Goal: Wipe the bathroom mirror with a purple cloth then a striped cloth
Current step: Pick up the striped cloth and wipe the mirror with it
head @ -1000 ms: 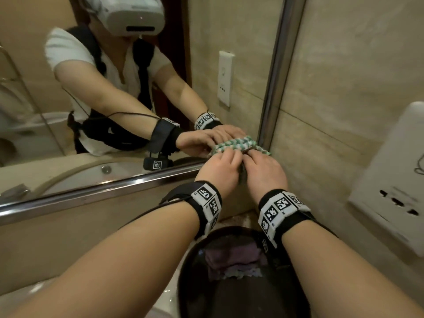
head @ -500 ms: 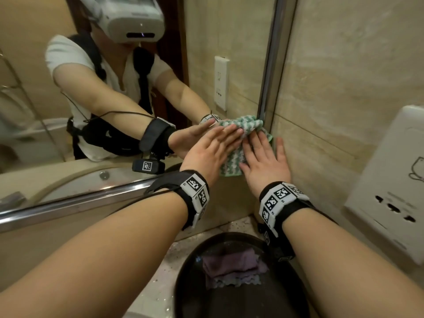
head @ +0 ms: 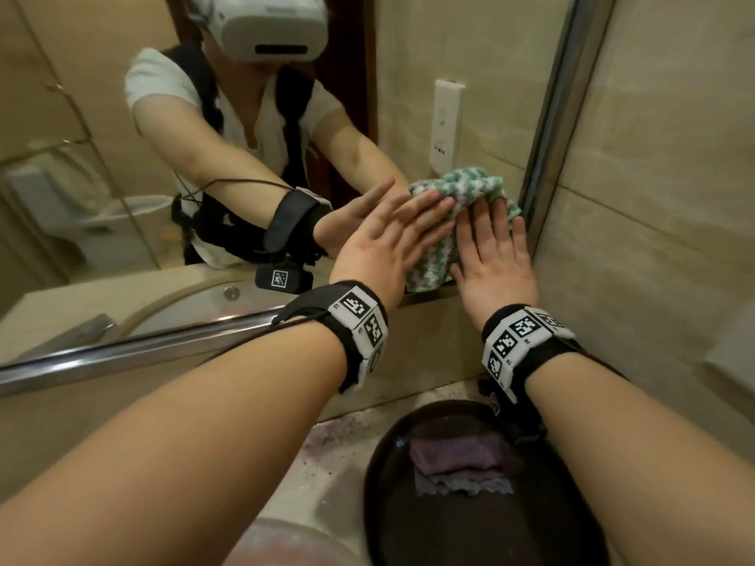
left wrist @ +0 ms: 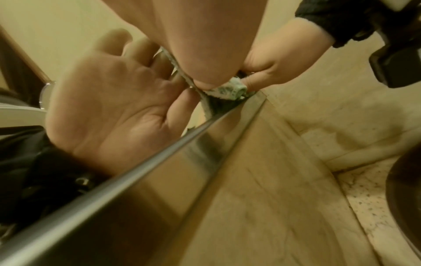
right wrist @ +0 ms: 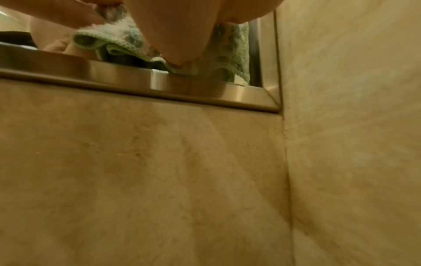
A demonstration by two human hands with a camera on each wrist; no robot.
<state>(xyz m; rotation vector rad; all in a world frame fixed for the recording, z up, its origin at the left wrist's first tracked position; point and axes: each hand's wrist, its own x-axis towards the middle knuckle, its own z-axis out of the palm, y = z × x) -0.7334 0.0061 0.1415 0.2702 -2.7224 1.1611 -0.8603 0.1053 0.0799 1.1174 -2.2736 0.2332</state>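
Note:
The green-and-white striped cloth [head: 461, 189] lies flat against the bathroom mirror [head: 122, 157] in its lower right corner. My left hand [head: 392, 239] and my right hand [head: 490, 247] both press it to the glass with straight fingers, side by side. In the left wrist view the cloth [left wrist: 230, 90] bunches under the heel of my hand near the metal frame [left wrist: 159, 172]. In the right wrist view the cloth [right wrist: 232, 54] hangs down to the frame's bottom rail [right wrist: 136, 79]. The purple cloth [head: 453, 455] lies crumpled in a dark round basin [head: 392, 504] below my wrists.
The mirror's steel frame [head: 547, 128] runs up beside the cloth, with a beige tiled wall [head: 653, 198] to its right. A white wall-mounted box [head: 735, 345] sits at the far right edge. A speckled counter [head: 327, 463] lies beneath.
Both hands went from curled around the bunched striped cloth at the frame's bottom rail to flat on it, and they slid it upward on the glass.

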